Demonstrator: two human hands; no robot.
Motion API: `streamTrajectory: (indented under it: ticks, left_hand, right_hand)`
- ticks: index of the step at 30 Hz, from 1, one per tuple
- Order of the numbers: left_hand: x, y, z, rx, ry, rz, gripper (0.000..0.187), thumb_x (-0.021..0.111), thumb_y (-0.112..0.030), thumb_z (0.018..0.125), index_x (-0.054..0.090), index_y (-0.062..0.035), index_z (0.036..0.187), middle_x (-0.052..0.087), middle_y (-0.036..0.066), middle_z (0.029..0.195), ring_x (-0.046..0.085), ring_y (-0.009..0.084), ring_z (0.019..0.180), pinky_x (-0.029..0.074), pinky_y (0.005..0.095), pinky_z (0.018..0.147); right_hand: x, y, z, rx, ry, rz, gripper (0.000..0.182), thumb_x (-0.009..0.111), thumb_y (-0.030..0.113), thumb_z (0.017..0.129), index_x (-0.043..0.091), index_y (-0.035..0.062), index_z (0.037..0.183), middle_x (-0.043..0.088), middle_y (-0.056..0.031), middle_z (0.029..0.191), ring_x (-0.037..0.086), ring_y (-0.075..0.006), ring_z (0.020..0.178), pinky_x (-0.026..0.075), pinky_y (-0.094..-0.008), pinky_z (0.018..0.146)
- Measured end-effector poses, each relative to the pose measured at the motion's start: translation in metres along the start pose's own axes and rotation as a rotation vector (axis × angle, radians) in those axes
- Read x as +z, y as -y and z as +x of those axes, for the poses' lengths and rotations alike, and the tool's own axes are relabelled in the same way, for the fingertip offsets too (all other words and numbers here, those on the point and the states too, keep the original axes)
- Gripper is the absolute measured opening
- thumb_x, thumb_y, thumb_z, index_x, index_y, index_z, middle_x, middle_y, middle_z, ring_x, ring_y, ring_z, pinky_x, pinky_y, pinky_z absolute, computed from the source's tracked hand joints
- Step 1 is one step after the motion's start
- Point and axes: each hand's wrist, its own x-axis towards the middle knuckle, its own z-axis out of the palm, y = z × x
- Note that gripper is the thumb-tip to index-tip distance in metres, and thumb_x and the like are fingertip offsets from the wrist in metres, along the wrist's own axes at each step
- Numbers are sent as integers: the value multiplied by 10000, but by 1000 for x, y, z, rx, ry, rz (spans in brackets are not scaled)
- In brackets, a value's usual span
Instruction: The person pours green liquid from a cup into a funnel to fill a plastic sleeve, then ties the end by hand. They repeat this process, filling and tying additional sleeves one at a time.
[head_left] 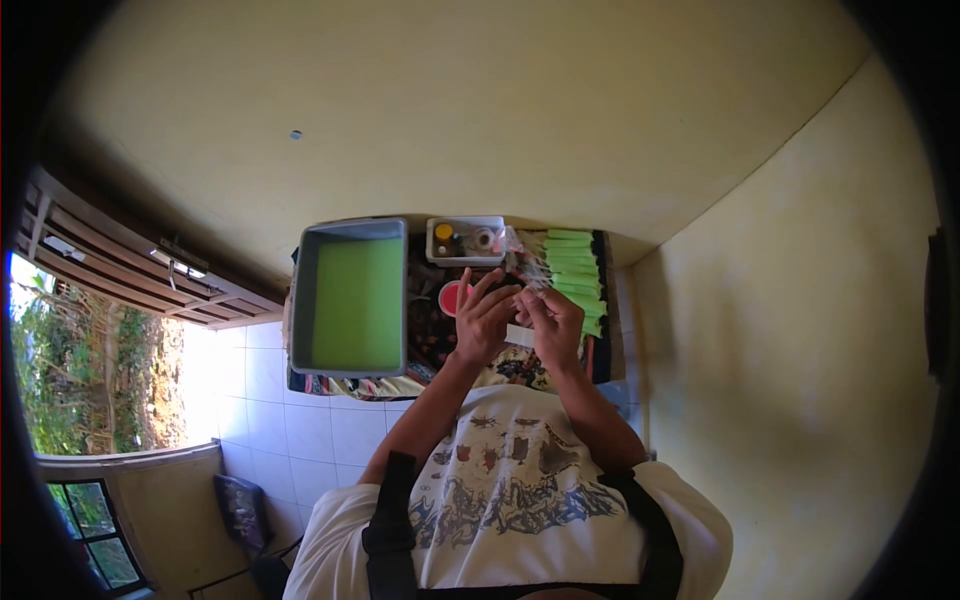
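My left hand [483, 318] and my right hand [552, 322] meet at the fingertips above a dark patterned cloth [428, 335]. On my left hand the outer fingers fan out, while thumb and index finger come together beside the right fingertips. My right hand is curled in a pinch. Whatever lies between them is too small and covered to make out. A round red item with a pale rim [451, 297] sits just left of my left hand. Below the fingers, a white flat piece [520, 336] shows between my wrists. Right of my right hand lies a row of green strips [572, 268].
At the left stands a large grey tray [404, 300] with a flat green surface inside. A small white tray [465, 221] at the back holds a yellow-capped bottle [443, 231] and a tape roll [485, 238]. Clear plastic [512, 243] lies beside it. Walls rise behind and right.
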Motion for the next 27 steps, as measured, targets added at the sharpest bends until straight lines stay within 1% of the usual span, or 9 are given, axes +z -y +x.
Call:
streamTrajectory:
  ticks: [3,6,10,14,15,18,19,23,27]
  left_hand:
    - [10,-6,1,14,9,11,188,758,-114,870,798,-132,1053,786,-7,1216,626,300,1389,283,632,1278]
    - [17,-8,-3,22,45,10,210,759,-110,868,802,-138,1071,782,-3,1226,611,301,1406,278,632,1281]
    - [14,-15,5,-8,126,-25,241,757,-102,871,796,-134,1106,757,17,1292,577,316,1442,268,640,1280]
    - [-1,-58,12,-350,-32,-240,286,781,-134,909,776,-86,1191,723,138,1256,640,380,1234,471,515,1105]
    - [6,-41,-8,-285,3,-143,320,719,-285,1034,753,-66,1265,724,127,1174,661,319,1060,530,444,953]
    - [3,-46,-32,-1104,467,-1023,349,598,-341,1121,733,-65,1287,706,52,1113,665,214,997,538,382,863]
    - [-2,-66,-17,-1359,421,-1226,450,460,-414,1178,717,-52,1256,698,20,1104,649,146,955,525,354,823]
    - [26,-73,-3,-1683,393,-1680,390,451,-424,1184,686,-121,1251,671,10,970,634,160,871,519,343,808]
    - [38,-75,7,-1926,297,-1740,309,428,-375,1193,657,-171,1231,640,40,933,627,237,864,516,457,838]
  right_hand:
    - [-14,19,-5,2,-69,99,185,713,107,1064,770,-44,973,765,-75,861,707,-107,719,589,-260,644]
    - [-24,36,-6,44,-99,81,257,693,163,1087,749,-39,939,691,-36,764,635,-111,698,499,-273,687]
    - [-47,25,12,-253,38,-277,220,685,162,1089,790,-16,1016,761,-60,849,695,-90,699,548,-254,621]
    - [-55,6,19,-16,17,-123,234,695,200,1082,810,-4,1074,745,-64,792,682,-92,684,526,-280,607]
    - [-56,12,17,-17,41,-98,234,698,197,1079,814,-7,1079,736,-65,782,682,-93,699,528,-282,620]
    - [-62,16,7,44,118,-167,236,699,197,1078,817,-7,1069,730,-62,782,685,-92,717,532,-287,631]
    - [-67,20,4,59,156,-203,207,709,177,1061,820,2,1062,743,-84,803,698,-119,724,540,-301,655]
    - [-87,22,-17,-14,232,-382,154,723,143,1020,828,35,1052,763,-104,871,705,-203,707,531,-338,660]
    - [-104,31,-43,-98,253,-346,164,684,86,1054,806,-22,1071,751,-105,926,692,-132,728,550,-301,656]
